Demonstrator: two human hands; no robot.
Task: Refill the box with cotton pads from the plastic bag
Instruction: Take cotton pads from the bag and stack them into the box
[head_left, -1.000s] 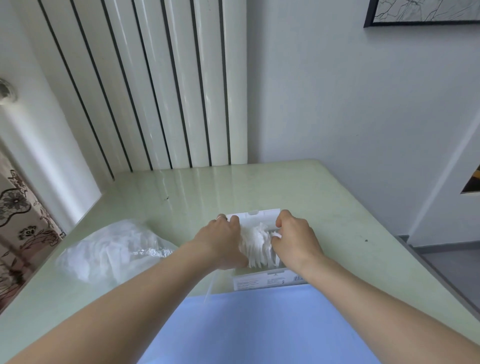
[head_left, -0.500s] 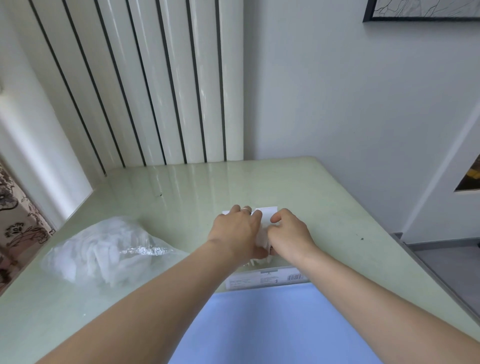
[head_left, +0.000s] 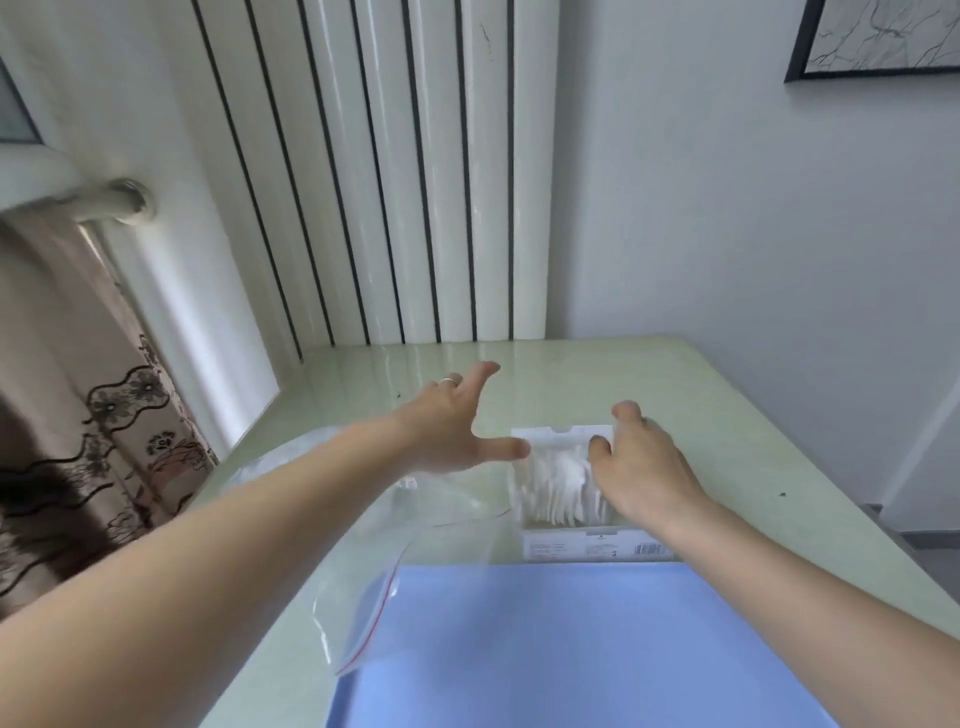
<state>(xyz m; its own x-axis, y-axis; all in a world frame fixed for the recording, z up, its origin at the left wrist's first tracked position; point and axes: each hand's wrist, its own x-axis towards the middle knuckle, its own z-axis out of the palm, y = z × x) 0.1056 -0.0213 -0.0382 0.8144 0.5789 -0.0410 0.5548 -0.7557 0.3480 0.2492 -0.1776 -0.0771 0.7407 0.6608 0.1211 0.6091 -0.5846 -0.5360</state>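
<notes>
The white cardboard box (head_left: 592, 545) lies open on the pale green table, a row of white cotton pads (head_left: 558, 483) standing on edge inside it. My right hand (head_left: 639, 467) sits at the box's right side, with the thumb against the pads and the curled fingers over the right rim. My left hand (head_left: 457, 421) hovers above the table left of the box, fingers spread, holding nothing. The clear plastic bag (head_left: 415, 545) with a red zip line lies left of the box, partly under my left forearm; white pads show faintly in its far end.
A blue sheet (head_left: 571, 649) covers the table's near part, touching the box's front. The table (head_left: 701, 395) meets a white ribbed radiator (head_left: 389, 208) at the back. A patterned curtain (head_left: 78, 441) hangs at the left, and the table's right edge drops to the floor.
My left hand has come off the pads and lifted up and left, its fingers opening. The right hand has stayed at the box. The camera has turned, so the bag now lies closer to the box in view.
</notes>
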